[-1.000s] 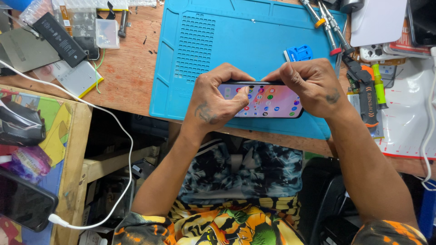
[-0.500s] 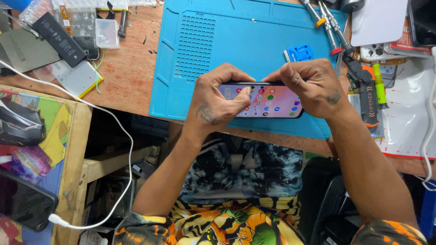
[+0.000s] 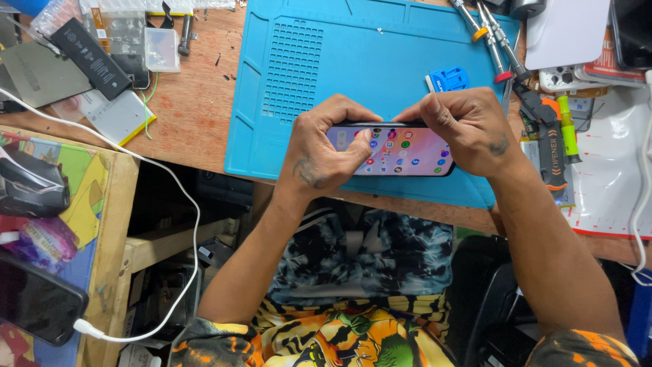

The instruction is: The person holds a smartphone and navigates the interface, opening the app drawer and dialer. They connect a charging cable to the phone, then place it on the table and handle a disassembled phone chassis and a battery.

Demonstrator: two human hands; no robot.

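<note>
A smartphone [image 3: 401, 151] with its screen lit and showing coloured icons lies sideways over the near edge of a blue work mat [image 3: 380, 61]. My left hand [image 3: 326, 146] grips its left end, thumb resting on the screen. My right hand [image 3: 468, 129] grips the right end, fingers curled over the phone's top edge. Both hands hold the phone just above the mat.
Screwdrivers [image 3: 492, 30], a small blue tool [image 3: 448, 78] and an orange-and-black pry tool [image 3: 550, 153] lie at the right. A black battery [image 3: 88, 51], plastic boxes [image 3: 159, 49] and parts lie at the back left on the wooden bench [image 3: 197, 115]. A white cable [image 3: 183, 204] runs to a dark phone [image 3: 37, 306] at the left.
</note>
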